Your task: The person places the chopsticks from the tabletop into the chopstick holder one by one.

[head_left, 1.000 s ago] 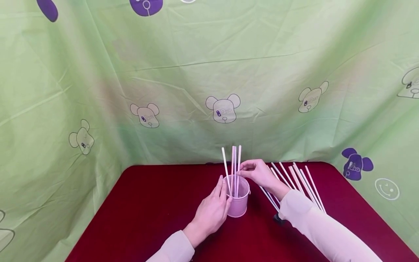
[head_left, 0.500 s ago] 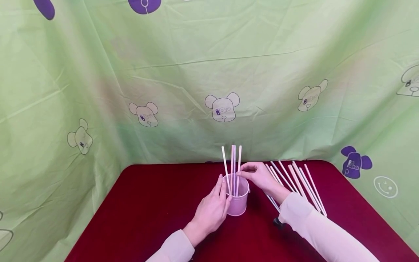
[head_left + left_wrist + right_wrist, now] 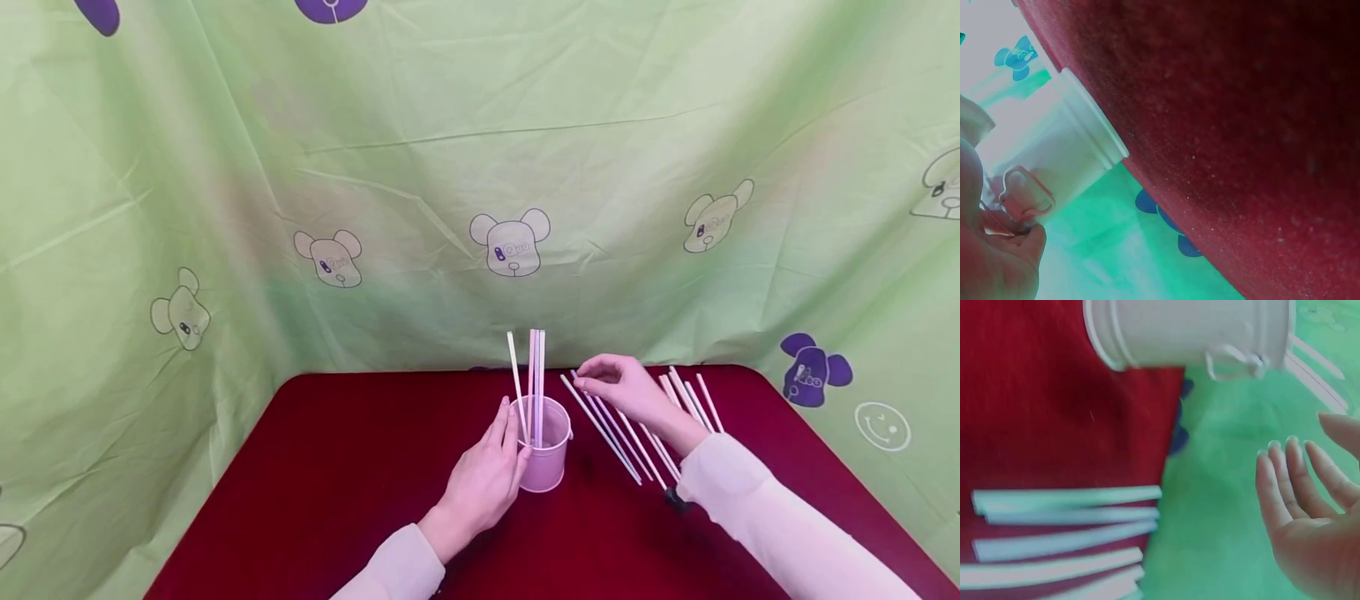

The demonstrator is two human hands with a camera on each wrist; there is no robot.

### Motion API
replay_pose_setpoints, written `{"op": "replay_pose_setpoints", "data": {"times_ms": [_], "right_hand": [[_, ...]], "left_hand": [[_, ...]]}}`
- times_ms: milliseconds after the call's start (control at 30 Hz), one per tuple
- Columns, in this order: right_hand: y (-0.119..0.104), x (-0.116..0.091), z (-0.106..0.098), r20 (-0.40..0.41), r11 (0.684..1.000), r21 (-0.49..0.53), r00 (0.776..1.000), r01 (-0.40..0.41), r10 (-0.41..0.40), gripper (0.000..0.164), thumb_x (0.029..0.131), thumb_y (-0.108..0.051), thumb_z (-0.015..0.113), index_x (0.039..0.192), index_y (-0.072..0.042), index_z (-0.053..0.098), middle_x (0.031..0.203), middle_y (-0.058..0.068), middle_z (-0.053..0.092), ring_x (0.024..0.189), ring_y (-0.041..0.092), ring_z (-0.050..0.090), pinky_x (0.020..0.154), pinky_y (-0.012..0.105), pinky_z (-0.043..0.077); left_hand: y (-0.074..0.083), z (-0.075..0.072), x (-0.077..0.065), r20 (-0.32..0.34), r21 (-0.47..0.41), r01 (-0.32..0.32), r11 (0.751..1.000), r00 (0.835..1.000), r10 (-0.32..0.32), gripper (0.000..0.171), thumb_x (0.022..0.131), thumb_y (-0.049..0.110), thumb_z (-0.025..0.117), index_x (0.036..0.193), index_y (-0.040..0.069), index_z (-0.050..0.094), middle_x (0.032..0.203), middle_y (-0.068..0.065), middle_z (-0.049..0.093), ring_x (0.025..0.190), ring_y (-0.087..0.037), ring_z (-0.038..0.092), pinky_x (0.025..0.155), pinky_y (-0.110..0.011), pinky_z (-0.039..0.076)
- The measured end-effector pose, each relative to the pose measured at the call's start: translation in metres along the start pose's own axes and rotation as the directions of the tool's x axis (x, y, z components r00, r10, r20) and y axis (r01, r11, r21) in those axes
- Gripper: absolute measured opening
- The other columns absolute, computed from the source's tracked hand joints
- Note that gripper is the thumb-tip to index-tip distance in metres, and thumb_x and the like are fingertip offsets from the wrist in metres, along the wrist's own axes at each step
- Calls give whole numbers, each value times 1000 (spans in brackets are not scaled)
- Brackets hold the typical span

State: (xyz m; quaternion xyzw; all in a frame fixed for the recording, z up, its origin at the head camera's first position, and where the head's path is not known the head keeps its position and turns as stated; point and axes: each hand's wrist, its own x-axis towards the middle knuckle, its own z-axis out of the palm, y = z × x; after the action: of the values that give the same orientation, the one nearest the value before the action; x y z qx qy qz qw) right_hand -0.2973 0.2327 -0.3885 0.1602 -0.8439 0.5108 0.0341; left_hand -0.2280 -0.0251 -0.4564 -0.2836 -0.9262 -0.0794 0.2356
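Observation:
A small pink pail (image 3: 545, 471) stands upright on the table, with several pastel straws (image 3: 537, 367) leaning in it. My left hand (image 3: 482, 487) holds the pail's left side, fingers along its wall and thumb at the front near the rim. The left wrist view shows the thumb by the pail's wire handle (image 3: 1029, 194); the other fingers are mostly hidden. To the right of the pail, my right hand (image 3: 633, 396) hovers over loose straws (image 3: 607, 433), fingers slightly bent. In the right wrist view that hand (image 3: 1310, 531) has nothing between thumb and fingers.
More straws (image 3: 678, 387) lie side by side farther right, partly covered by the right forearm. A dark red cloth (image 3: 337, 500) covers the table. Green patterned fabric (image 3: 420, 183) hangs behind and at both sides.
My right hand has left the pail's rim and moved right, over the loose straws. The rightmost straw in the pail has tipped left against the others. My left hand stays in place.

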Motion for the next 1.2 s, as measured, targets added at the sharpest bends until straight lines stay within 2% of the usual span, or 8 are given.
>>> {"op": "replay_pose_setpoints", "data": {"times_ms": [100, 200, 400, 633, 800, 967, 1200], "right_hand": [[-5, 2, -20, -34, 978, -201, 997, 55, -63, 23, 86, -22, 68, 102, -6, 65, 94, 9, 67, 84, 19, 62, 75, 32, 50], [-3, 6, -40, -53, 939, -330, 992, 94, -118, 21, 87, -20, 67, 103, -6, 65, 93, 7, 67, 85, 20, 62, 77, 37, 51], [15, 6, -72, -80, 889, -447, 985, 101, -152, 23, 87, -17, 67, 105, -2, 64, 99, 13, 66, 87, 27, 63, 74, 41, 53], [44, 2, -99, -39, 818, -560, 983, 129, -182, 27, 84, -12, 68, 104, 4, 62, 103, 24, 62, 84, 35, 64, 70, 46, 53], [66, -4, -115, -32, 795, -598, 989, 99, -147, 26, 82, -11, 68, 102, 6, 62, 99, 26, 63, 82, 35, 64, 70, 46, 52], [90, -13, -130, -57, 768, -638, 991, 57, -121, 26, 79, -10, 69, 97, 7, 63, 87, 20, 65, 76, 31, 63, 69, 45, 49], [118, -31, -147, -91, 765, -641, 996, -64, 6, 28, 79, -14, 70, 96, 7, 62, 84, 19, 65, 77, 32, 60, 69, 44, 45]], "left_hand": [[-2, -1, 1, -5, 2, 0, 1000, 1000, 0, 61, 102, 39, 23, 146, -2, 26, 152, -19, 21, 129, -22, 42, 77, -29, 54], [-3, -1, 2, -11, 3, 0, 1000, 1000, 0, 60, 102, 39, 24, 146, -2, 26, 152, -19, 22, 130, -22, 42, 77, -29, 54], [-4, 0, 2, -1, -2, 1, 1000, 1000, -1, 61, 102, 40, 24, 146, -2, 26, 152, -19, 22, 130, -22, 42, 78, -30, 54], [-3, 0, 2, -9, 7, -2, 1000, 1000, 2, 61, 102, 39, 24, 146, -2, 26, 152, -18, 21, 130, -22, 42, 79, -29, 53], [-3, -1, 3, -9, 5, -9, 1000, 1000, 9, 60, 102, 39, 23, 146, -3, 27, 153, -19, 21, 130, -22, 41, 81, -29, 53], [-2, 0, 2, -2, -1, -2, 1000, 1000, 2, 61, 102, 40, 23, 146, -2, 26, 152, -18, 22, 130, -22, 42, 79, -30, 54], [-1, 1, 0, 3, -2, -4, 1000, 1000, 4, 61, 102, 40, 23, 146, -2, 26, 152, -18, 22, 129, -22, 42, 77, -29, 54]]}}
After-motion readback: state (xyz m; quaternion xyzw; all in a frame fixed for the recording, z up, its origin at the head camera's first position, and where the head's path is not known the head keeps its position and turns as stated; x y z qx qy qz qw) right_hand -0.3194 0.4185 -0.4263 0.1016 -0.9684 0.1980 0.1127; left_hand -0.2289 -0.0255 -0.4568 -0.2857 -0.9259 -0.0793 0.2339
